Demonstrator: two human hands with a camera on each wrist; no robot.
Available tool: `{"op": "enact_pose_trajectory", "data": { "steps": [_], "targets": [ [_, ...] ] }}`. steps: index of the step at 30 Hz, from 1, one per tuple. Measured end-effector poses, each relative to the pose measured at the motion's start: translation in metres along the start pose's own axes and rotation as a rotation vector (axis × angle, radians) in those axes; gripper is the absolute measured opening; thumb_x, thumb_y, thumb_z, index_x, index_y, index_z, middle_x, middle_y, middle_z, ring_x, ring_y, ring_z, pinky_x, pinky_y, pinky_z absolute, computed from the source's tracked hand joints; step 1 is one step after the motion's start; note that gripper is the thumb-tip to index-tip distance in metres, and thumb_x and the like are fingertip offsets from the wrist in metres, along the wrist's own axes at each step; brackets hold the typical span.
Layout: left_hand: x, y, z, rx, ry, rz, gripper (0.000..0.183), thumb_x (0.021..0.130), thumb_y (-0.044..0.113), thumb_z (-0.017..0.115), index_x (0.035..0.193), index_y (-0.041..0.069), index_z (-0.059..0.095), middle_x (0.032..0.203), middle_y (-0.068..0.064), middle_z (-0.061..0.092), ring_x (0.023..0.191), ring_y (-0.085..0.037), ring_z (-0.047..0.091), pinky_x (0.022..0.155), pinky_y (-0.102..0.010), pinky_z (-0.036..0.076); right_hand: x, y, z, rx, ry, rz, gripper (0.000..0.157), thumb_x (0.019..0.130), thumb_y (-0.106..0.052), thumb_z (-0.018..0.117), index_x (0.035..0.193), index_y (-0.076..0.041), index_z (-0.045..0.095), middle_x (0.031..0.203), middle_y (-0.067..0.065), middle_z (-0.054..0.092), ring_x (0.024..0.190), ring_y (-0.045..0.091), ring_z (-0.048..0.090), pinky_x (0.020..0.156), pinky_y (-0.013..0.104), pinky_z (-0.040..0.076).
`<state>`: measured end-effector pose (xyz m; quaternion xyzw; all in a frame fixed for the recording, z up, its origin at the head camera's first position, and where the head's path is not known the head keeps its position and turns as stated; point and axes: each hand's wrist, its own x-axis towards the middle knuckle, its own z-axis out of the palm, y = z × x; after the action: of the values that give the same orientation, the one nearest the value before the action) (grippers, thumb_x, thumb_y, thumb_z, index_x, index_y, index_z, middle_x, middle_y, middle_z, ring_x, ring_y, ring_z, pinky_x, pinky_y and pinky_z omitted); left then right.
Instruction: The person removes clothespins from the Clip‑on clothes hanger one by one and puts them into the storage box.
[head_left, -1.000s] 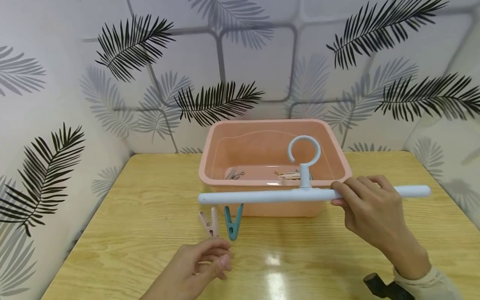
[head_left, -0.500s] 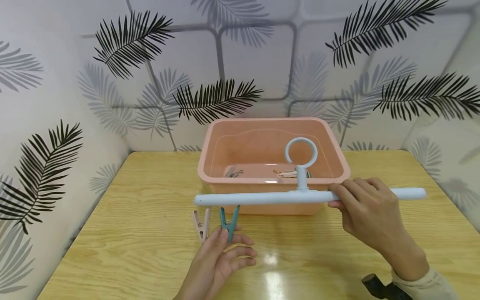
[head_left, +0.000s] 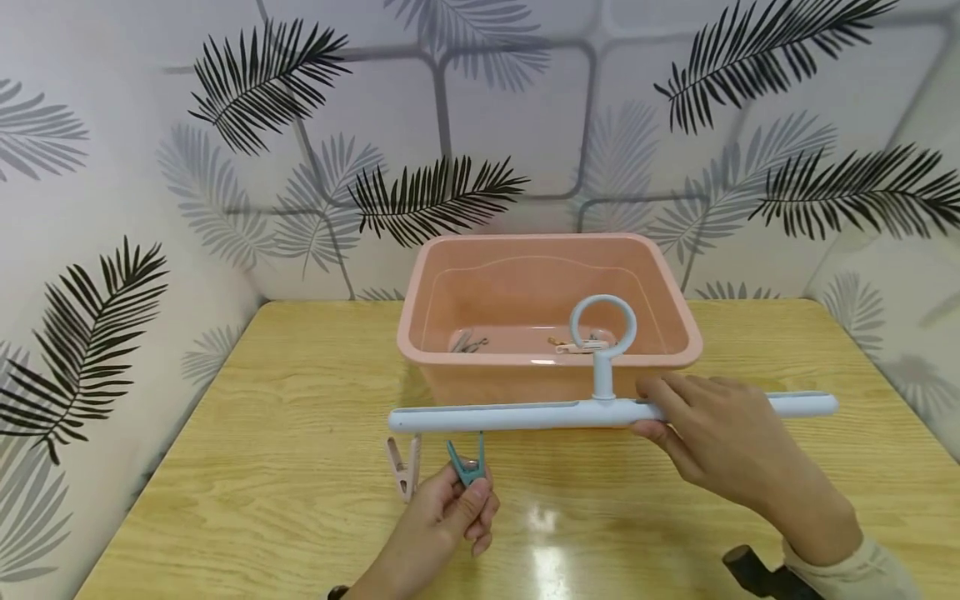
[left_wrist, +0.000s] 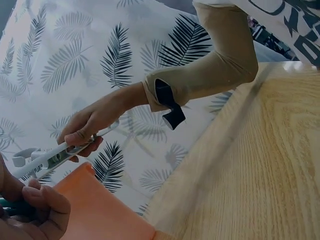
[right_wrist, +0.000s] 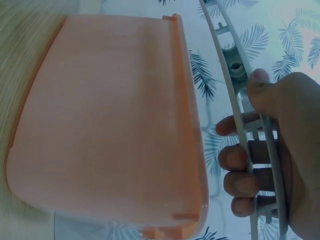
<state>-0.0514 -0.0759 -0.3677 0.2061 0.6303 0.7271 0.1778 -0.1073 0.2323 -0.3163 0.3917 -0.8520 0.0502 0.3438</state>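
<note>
My right hand [head_left: 720, 442] grips the right part of a light blue clothes hanger [head_left: 510, 417], which is level, its ring hook upward. In the right wrist view several fingers [right_wrist: 242, 185] curl round its ribbed frame. Below the hanger's left half, my left hand [head_left: 438, 512] pinches a teal clothespin [head_left: 468, 474] between thumb and fingers, its two prongs pointing up at the bar. A pale pink clothespin [head_left: 406, 479] is beside it, below the bar's left end. In the left wrist view the left hand [left_wrist: 50, 212] mostly hides the teal clothespin.
A pink plastic tub [head_left: 540, 359] stands behind the hanger on the wooden table [head_left: 285, 433]. Several clothespins [head_left: 581, 347] lie on the tub's floor. A leaf-patterned wall [head_left: 510, 108] rises at the back and side. A black strap device [head_left: 765, 575] sits by the right sleeve.
My left hand has moved from below the pink clothespin to the teal one and now pinches it. My right hand has lowered the hanger slightly.
</note>
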Motion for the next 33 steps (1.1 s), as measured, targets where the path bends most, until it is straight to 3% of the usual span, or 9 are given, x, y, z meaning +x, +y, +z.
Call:
{"op": "enact_pose_trajectory", "data": {
  "steps": [7, 17, 21, 23, 29, 33],
  "targets": [
    [0.001, 0.002, -0.003, 0.054, -0.045, -0.035, 0.027, 0.106, 0.016, 0.037, 0.103, -0.011, 0.04, 0.083, -0.003, 0.047, 0.066, -0.005, 0.042, 0.059, -0.018, 0.044, 0.0, -0.005, 0.001, 0.029, -0.028, 0.005, 0.047, 0.104, -0.046, 0.021, 0.079, -0.013, 0.044, 0.066, -0.01, 0.03, 0.053, 0.004, 0.025, 0.044, 0.021, 0.023],
    [0.002, 0.005, -0.007, 0.039, 0.052, 0.045, 0.036, 0.107, 0.021, 0.035, 0.12, -0.012, 0.038, 0.085, -0.005, 0.051, 0.064, -0.004, 0.044, 0.058, -0.018, 0.044, 0.003, -0.009, 0.005, -0.024, 0.05, 0.002, 0.052, 0.104, -0.05, 0.022, 0.076, -0.012, 0.046, 0.059, -0.01, 0.028, 0.048, 0.002, 0.018, 0.04, 0.02, 0.015],
    [0.003, 0.007, -0.007, 0.052, 0.118, 0.03, 0.04, 0.107, 0.028, 0.032, 0.119, -0.009, 0.04, 0.08, -0.003, 0.049, 0.056, -0.002, 0.039, 0.052, -0.017, 0.038, 0.003, -0.009, 0.007, -0.026, 0.052, 0.009, 0.052, 0.104, -0.05, 0.022, 0.075, -0.013, 0.044, 0.058, -0.01, 0.027, 0.047, 0.002, 0.017, 0.04, 0.019, 0.014],
    [0.002, 0.008, -0.007, 0.132, 0.154, 0.047, 0.038, 0.107, 0.027, 0.032, 0.116, -0.008, 0.044, 0.076, -0.002, 0.048, 0.053, -0.001, 0.037, 0.049, -0.016, 0.035, 0.002, -0.008, 0.008, -0.028, 0.055, 0.012, 0.051, 0.104, -0.049, 0.022, 0.074, -0.014, 0.043, 0.058, -0.01, 0.026, 0.047, 0.002, 0.016, 0.04, 0.019, 0.013],
    [0.002, 0.009, -0.009, 0.689, 0.29, 0.288, 0.017, 0.102, 0.006, 0.044, 0.086, 0.002, 0.049, 0.063, 0.011, 0.039, 0.046, 0.007, 0.034, 0.039, -0.014, 0.033, -0.001, -0.008, 0.01, -0.032, 0.042, 0.026, 0.051, 0.104, -0.05, 0.02, 0.074, -0.015, 0.041, 0.057, -0.011, 0.024, 0.046, 0.002, 0.017, 0.04, 0.02, 0.012],
    [0.002, 0.007, -0.01, 0.912, 0.342, 0.395, 0.015, 0.097, -0.002, 0.051, 0.084, 0.003, 0.046, 0.063, 0.013, 0.033, 0.047, 0.009, 0.028, 0.039, -0.011, 0.031, -0.001, -0.009, 0.011, -0.026, 0.031, 0.029, 0.051, 0.104, -0.049, 0.02, 0.073, -0.015, 0.04, 0.056, -0.011, 0.024, 0.045, 0.003, 0.017, 0.039, 0.02, 0.012]
  ]
}}
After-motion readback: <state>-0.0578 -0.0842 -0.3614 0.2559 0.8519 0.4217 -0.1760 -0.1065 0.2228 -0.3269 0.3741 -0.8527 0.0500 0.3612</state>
